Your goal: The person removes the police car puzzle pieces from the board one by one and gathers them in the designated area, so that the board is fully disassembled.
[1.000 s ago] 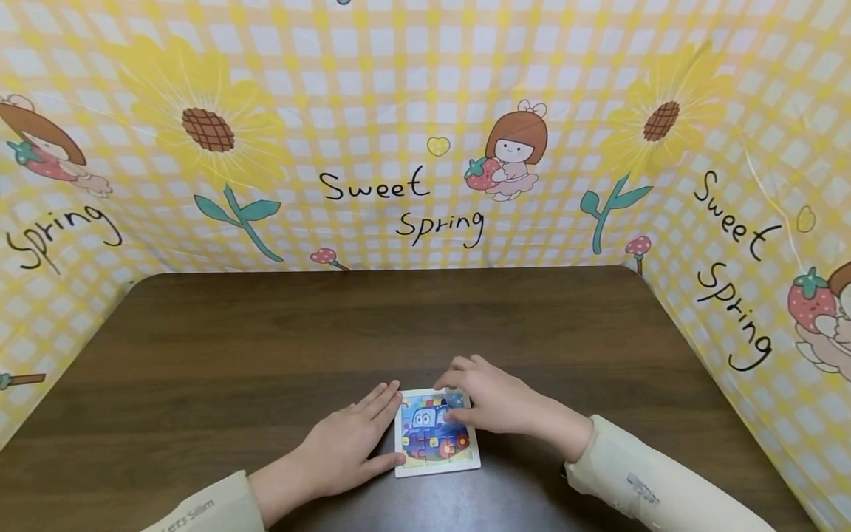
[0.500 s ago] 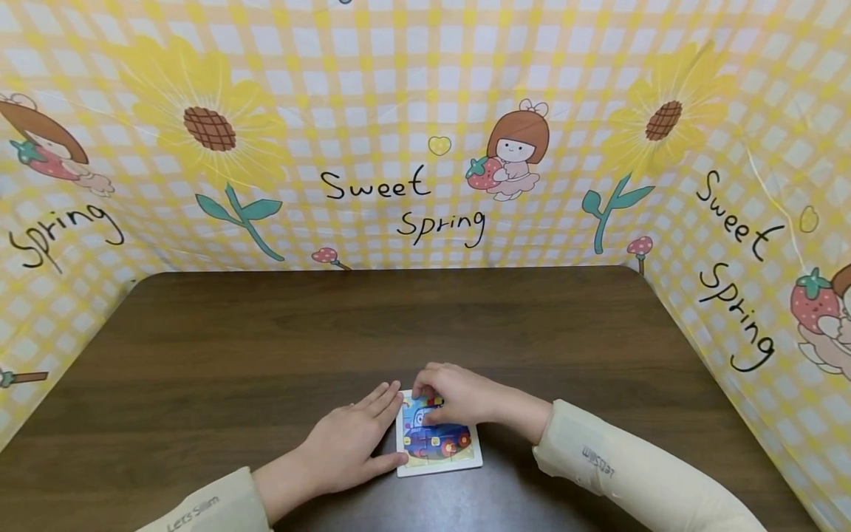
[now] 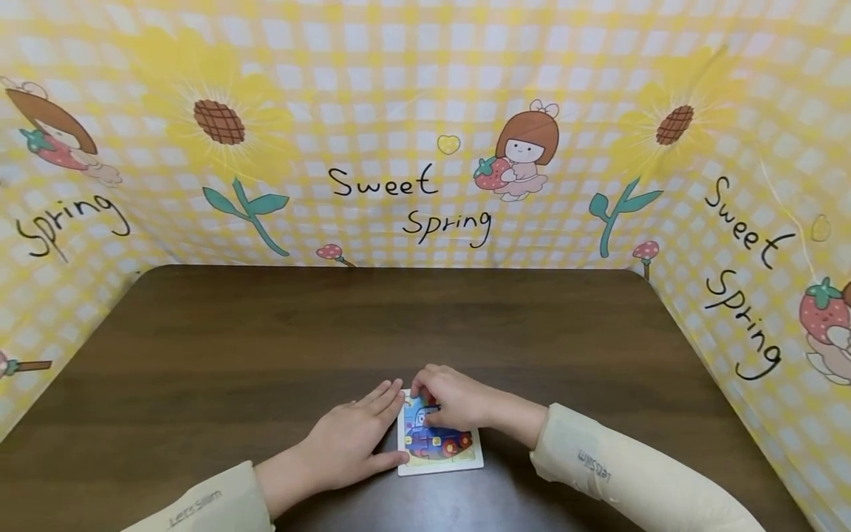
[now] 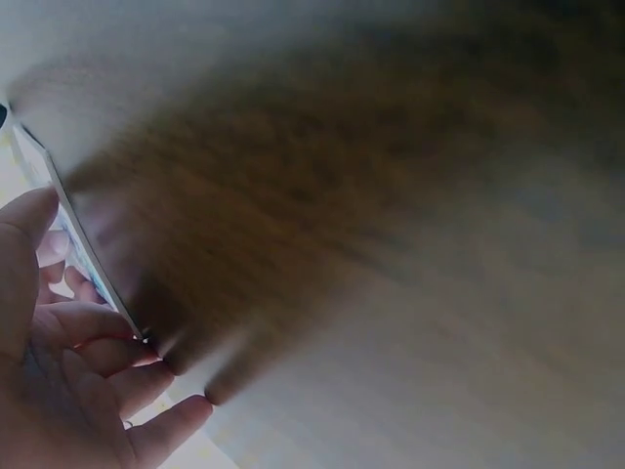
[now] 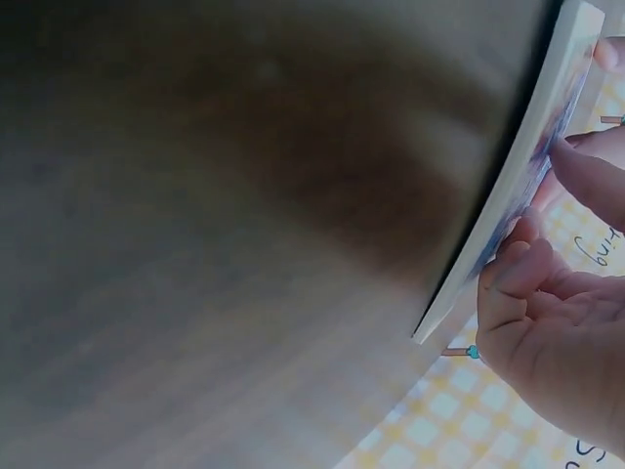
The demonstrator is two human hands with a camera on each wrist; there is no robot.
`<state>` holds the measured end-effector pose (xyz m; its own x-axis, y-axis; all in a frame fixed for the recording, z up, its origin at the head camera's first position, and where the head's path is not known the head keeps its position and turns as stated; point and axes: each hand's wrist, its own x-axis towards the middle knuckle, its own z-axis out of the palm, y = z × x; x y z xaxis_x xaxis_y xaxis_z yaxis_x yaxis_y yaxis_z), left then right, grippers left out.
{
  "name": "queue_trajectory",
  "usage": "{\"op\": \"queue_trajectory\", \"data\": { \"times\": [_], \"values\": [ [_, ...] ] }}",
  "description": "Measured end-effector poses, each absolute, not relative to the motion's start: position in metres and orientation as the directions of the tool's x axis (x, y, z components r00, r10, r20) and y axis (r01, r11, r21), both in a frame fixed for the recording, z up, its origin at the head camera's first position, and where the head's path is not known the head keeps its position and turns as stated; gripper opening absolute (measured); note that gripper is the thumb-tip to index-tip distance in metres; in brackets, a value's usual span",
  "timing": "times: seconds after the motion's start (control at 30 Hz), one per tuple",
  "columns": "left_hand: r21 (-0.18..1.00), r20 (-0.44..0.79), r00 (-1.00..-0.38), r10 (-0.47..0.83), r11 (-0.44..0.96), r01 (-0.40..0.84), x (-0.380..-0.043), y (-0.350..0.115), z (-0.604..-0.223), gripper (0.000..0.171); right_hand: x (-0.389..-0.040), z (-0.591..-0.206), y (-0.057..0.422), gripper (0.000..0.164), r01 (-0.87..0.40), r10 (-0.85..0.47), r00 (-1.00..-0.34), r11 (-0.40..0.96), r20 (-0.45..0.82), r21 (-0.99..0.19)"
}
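Note:
A small square jigsaw puzzle (image 3: pixel 435 443) in a white frame lies on the table, showing a blue cartoon car with red wheels. My left hand (image 3: pixel 342 447) lies along its left side, fingers extended; the fingertips are at the upper left corner and the thumb at the lower left one. Over the upper part of the puzzle is my right hand (image 3: pixel 459 399), fingers bent, with index finger and thumb down at the picture. In the right wrist view the thumb (image 5: pixel 586 181) meets the puzzle face. I cannot tell whether a piece is pinched there.
The brown wooden table (image 3: pixel 299 325) reaches back to a yellow checked cloth (image 3: pixel 372 96), which hangs behind it and along both sides. Printed flowers, figures and lettering cover the cloth.
My right hand has moved left across the puzzle, from its upper right part to its upper left part, and then stayed there. The left hand has kept its place at the frame.

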<state>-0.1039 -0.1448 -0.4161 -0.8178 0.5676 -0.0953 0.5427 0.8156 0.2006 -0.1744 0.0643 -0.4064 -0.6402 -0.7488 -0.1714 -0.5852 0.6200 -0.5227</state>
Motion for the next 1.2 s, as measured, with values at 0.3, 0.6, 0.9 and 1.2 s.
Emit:
{"op": "queue_trajectory", "data": {
  "times": [0.3, 0.6, 0.9, 1.2],
  "values": [
    [0.199, -0.103, -0.827, 0.553, 0.826, 0.527, -0.1033, -0.1428, -0.4204, 0.082, -0.1736, -0.4047, 0.0625, 0.029, -0.539, -0.722, -0.655, 0.652, -0.221, -0.533],
    [0.215, -0.105, -0.828, 0.551, 0.825, 0.523, -0.1045, -0.1428, -0.4183, 0.082, -0.175, -0.4057, 0.0625, 0.029, -0.534, -0.731, -0.657, 0.625, -0.186, -0.57],
    [0.228, -0.106, -0.831, 0.546, 0.827, 0.514, -0.1046, -0.1433, -0.416, 0.083, -0.1754, -0.4064, 0.0619, 0.027, -0.544, -0.737, -0.658, 0.606, -0.152, -0.58],
    [0.211, -0.088, -0.828, 0.553, 0.823, 0.527, -0.1054, -0.1434, -0.4177, 0.083, -0.1813, -0.4083, 0.0662, 0.018, -0.474, -0.748, -0.654, 0.521, -0.113, -0.71]
  ]
}}
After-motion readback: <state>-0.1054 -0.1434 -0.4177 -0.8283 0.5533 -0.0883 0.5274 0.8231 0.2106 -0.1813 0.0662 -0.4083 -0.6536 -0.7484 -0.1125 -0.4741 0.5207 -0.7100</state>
